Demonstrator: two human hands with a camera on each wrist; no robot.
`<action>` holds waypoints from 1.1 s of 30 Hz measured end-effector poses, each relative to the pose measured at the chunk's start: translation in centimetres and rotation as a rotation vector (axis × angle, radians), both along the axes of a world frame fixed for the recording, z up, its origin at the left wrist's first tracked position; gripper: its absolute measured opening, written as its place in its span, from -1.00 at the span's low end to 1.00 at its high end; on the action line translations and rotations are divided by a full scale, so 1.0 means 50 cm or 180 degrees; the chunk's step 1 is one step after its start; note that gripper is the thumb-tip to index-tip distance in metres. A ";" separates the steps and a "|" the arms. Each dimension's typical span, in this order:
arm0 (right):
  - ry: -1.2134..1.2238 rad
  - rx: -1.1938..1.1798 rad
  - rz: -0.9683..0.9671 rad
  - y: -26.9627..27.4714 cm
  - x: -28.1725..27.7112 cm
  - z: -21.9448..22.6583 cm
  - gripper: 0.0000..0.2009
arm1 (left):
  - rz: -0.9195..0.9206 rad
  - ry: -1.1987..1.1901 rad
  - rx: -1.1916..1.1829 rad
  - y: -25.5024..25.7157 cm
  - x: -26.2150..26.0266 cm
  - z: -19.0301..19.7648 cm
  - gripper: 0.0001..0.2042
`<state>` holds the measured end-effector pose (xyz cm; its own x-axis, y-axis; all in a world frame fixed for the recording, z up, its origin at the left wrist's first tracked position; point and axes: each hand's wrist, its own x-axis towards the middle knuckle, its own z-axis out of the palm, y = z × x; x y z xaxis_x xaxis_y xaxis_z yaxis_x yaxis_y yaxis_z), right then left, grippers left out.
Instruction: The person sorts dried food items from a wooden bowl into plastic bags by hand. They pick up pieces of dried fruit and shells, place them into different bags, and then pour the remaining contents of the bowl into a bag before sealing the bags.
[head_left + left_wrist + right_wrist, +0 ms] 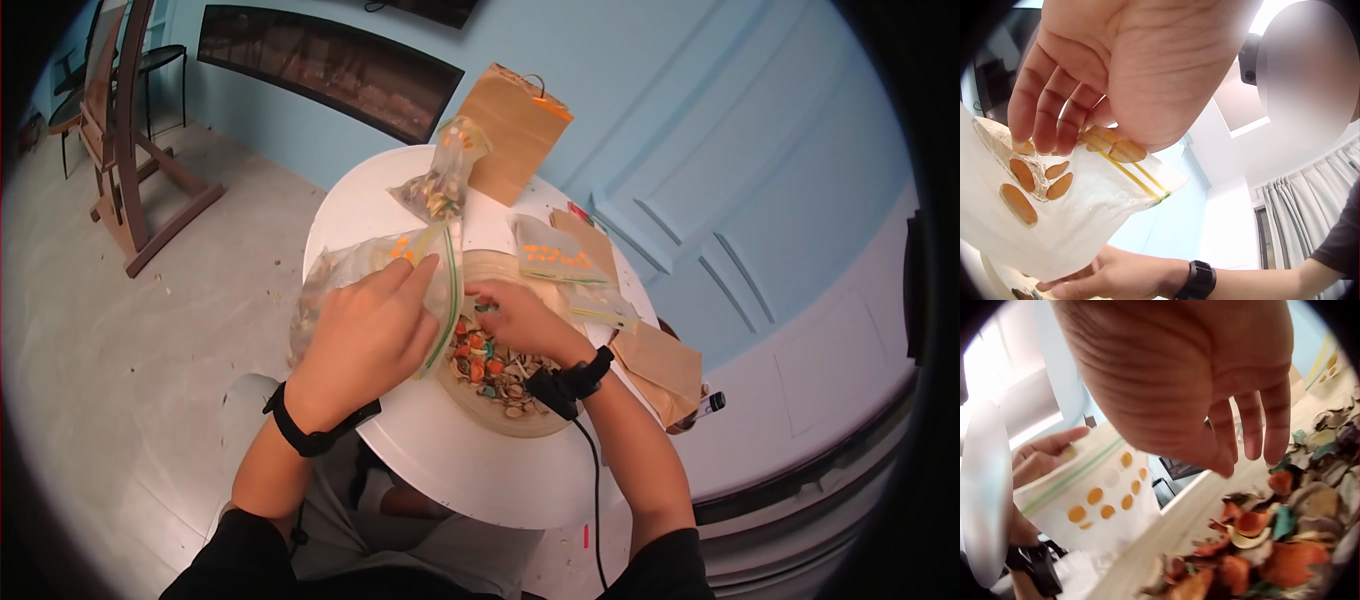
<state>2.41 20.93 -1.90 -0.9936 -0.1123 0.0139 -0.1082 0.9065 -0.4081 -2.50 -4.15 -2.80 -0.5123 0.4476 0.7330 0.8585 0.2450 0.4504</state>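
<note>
My left hand (375,320) grips a clear zip bag (322,290) with orange dots by its top, at the left side of the table. In the left wrist view, its fingers (1047,115) bend over the rim of the bag. A round pale bowl (525,432) stands just right of the bag, with a layer of dried petals (490,372) in orange, brown and green. Over the bowl hangs my right hand (520,318). The right wrist view shows its fingers (1250,425) loosely bent above the petals, with nothing between them.
Behind the bowl, a filled zip bag (440,195) stands before a brown paper bag (520,130). Flat dotted zip bags (555,245) and brown paper packets (660,370) lie along the right edge of the round white table (470,485). A wooden easel (128,150) stands to the left.
</note>
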 end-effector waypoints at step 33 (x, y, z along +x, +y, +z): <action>-0.0694 -0.4266 -0.1479 0.061 0.096 -0.006 -0.70 | -0.0112 -0.0076 -0.0094 0.008 0.004 -0.006 -0.58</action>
<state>7.19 23.96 -2.21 -0.9320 0.1927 -0.3070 0.2605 -0.2328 -0.9370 -2.29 -3.77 -3.08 -0.5131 0.4868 0.7069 0.8559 0.2284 0.4640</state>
